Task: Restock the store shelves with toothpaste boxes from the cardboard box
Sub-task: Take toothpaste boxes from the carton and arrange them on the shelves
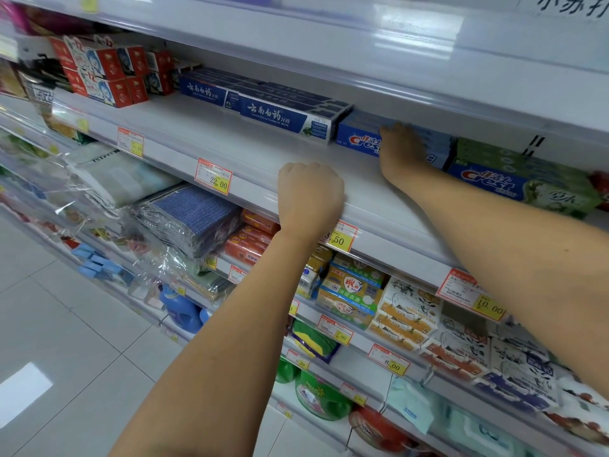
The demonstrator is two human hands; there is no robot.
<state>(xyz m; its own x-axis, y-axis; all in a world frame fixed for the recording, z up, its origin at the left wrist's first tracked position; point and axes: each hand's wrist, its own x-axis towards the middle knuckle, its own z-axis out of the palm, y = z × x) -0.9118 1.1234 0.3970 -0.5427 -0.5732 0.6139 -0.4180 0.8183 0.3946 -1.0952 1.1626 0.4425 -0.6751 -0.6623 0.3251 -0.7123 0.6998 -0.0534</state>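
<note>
Toothpaste box (359,138), blue, centre right of frame on shelf (230,140), long axis along shelf front; under right hand (400,150), fingers (393,129) together flat on top; left hand (309,192) fisted on shelf lip, farther.

You are standing in a shop aisle. Long white shelves (230,140) run in tiers from near right to far left, and each front rail carries red-and-yellow price tags (213,176) with figures such as 22.00 and 10.00. On the upper shelf, toothpaste boxes (283,118) lie in rows of one brand each: dark blue ones at the middle, Crest boxes (487,183) to the right, small red cartons (99,74) at the far left. The shelves below hold wrapped soap bars (349,288), folded cloths in clear plastic (194,216) and, lower down, detergent bottles (179,311). Pale glossy floor tiles (66,324) fill the near left.
</note>
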